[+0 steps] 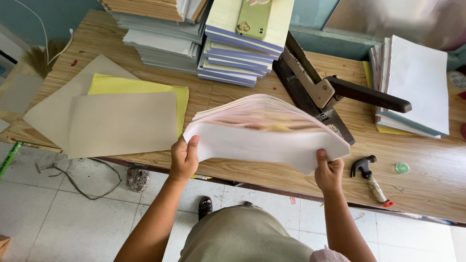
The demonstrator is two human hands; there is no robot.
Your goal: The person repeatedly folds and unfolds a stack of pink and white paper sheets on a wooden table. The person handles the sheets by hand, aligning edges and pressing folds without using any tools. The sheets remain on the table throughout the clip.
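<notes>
White and pink sheaf of paper [264, 131], bowed, clamped at both near corners by left hand [183, 157] and right hand [329, 170], heavy stapler [320, 94] just beyond, unused.

One head-worn camera looks steeply down, close over the wooden table [233, 97] edge and tiled floor [73, 218].

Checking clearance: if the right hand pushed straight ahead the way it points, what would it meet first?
Likely the heavy stapler, right behind the paper stack that the right hand holds. Depth is unclear, so the gap can't be judged.
</notes>
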